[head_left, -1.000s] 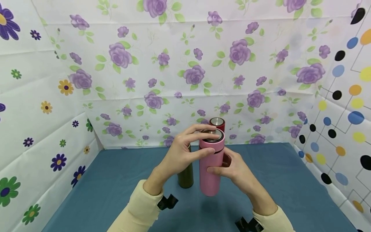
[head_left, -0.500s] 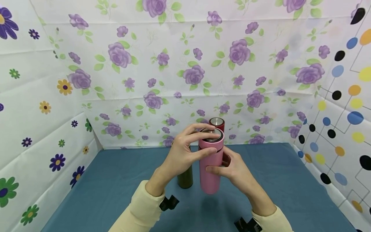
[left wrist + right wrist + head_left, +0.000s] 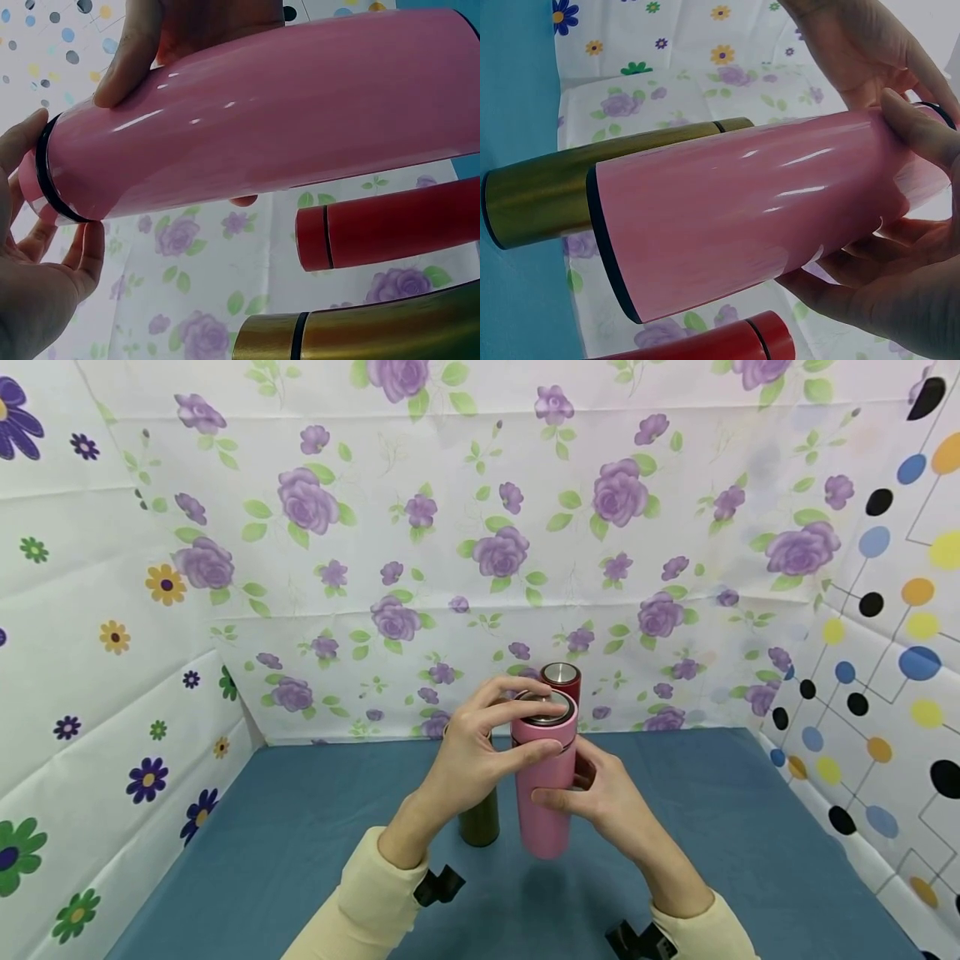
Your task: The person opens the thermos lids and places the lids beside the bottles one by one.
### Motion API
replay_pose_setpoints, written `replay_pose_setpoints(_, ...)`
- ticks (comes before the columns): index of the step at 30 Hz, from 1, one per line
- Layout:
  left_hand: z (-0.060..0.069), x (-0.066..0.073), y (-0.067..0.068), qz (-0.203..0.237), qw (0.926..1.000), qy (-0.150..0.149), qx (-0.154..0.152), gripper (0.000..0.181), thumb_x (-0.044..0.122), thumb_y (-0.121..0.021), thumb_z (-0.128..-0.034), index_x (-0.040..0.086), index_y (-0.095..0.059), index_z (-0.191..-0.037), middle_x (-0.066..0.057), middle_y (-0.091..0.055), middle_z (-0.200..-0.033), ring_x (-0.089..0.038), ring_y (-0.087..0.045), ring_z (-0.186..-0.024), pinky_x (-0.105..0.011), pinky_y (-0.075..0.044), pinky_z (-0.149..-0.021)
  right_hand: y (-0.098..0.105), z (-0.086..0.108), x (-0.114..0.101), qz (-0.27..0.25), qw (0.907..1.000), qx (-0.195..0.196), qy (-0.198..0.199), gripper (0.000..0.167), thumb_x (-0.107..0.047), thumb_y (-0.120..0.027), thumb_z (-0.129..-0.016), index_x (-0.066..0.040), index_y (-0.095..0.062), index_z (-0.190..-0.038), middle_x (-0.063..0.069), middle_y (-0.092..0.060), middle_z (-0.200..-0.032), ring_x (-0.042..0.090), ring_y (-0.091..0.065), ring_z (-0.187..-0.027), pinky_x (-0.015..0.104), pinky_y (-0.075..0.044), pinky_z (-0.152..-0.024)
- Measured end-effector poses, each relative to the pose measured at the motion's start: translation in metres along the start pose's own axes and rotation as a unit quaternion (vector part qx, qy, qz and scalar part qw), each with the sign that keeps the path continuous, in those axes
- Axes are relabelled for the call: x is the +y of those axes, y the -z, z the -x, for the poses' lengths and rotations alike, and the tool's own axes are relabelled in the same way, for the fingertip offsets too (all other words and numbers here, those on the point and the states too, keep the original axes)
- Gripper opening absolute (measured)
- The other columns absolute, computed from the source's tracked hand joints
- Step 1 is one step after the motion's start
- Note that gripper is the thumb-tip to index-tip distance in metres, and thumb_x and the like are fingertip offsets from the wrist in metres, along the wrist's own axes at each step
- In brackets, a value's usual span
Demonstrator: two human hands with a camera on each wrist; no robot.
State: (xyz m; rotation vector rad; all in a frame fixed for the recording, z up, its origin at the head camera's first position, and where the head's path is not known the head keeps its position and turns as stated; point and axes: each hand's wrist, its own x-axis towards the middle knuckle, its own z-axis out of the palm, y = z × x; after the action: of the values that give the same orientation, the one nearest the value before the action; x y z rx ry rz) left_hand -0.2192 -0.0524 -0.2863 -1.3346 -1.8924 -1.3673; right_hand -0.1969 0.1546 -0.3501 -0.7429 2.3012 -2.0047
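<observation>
– What is held, and how does it look?
– A glossy pink bottle [image 3: 543,775], nearly upright above the blue table [image 3: 330,802]. Its body is gripped by the right hand [image 3: 603,785]; its metal-topped lid [image 3: 547,732] is pinched between the thumb and fingers of the left hand [image 3: 476,739].
– What has changed?
– The bottle has been raised slightly since a second ago; both grips are kept.
– And the count?
– One red bottle [image 3: 572,690] is seen behind the grip, one olive-green bottle [image 3: 480,818] behind the left hand: three bottles altogether.

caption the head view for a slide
Left hand at the lid and right hand round the body of a pink bottle, green bottle and red bottle behind.
</observation>
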Motion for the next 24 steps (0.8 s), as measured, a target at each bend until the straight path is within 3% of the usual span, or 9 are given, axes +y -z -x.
replay_pose_setpoints(16,0.001,-0.002,-0.009,0.002,0.9986,0.004,0.052,0.039,-0.004,-0.086,-0.0820,0.004,-0.078,-0.119,-0.009,-0.062,-0.133,-0.024,-0.056,-0.128,-0.038,-0.057,-0.095,-0.002,0.001,-0.001,0.060,0.9969,0.051,0.007,0.065,-0.026,-0.084,-0.089,-0.027,-0.055,-0.148,0.002,-0.067,-0.130,0.025,-0.067,-0.112,0.044,-0.059,-0.090)
replay_pose_setpoints(24,-0.001,-0.001,-0.015,-0.032,0.9955,-0.008,0.088,0.040,0.000,-0.089,-0.0797,0.006,-0.079,-0.118,-0.008,-0.064,-0.130,-0.024,-0.057,-0.122,-0.034,-0.055,-0.091,-0.005,0.000,0.000,0.102,0.9905,0.088,0.027,0.060,-0.026,-0.088,-0.086,-0.023,-0.060,-0.140,0.002,-0.069,-0.121,0.020,-0.068,-0.107,0.039,-0.060,-0.087)
